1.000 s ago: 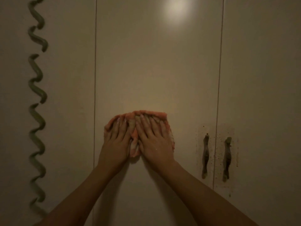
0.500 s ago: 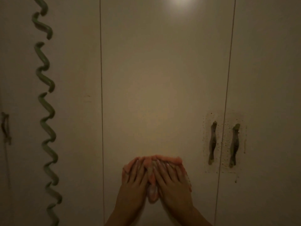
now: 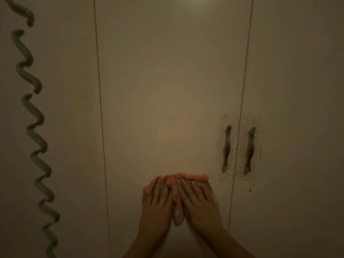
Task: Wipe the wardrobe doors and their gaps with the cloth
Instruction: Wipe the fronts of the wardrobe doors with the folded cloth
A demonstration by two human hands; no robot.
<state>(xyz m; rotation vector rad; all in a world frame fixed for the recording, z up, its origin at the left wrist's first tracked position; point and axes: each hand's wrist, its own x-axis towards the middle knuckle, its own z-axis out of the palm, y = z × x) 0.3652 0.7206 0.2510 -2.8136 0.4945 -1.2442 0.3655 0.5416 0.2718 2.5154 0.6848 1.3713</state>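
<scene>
Dim wardrobe door, middle panel: pink cloth low on it, left of the handles, pressed flat under left hand and right hand, fingers straight and side by side, likely to spread wiping pressure.

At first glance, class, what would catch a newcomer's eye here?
The left hand and right hand press a pink cloth flat on the middle door, low down. A green spiral runs down the left door; two dark handles flank the right gap, among dark specks.
</scene>
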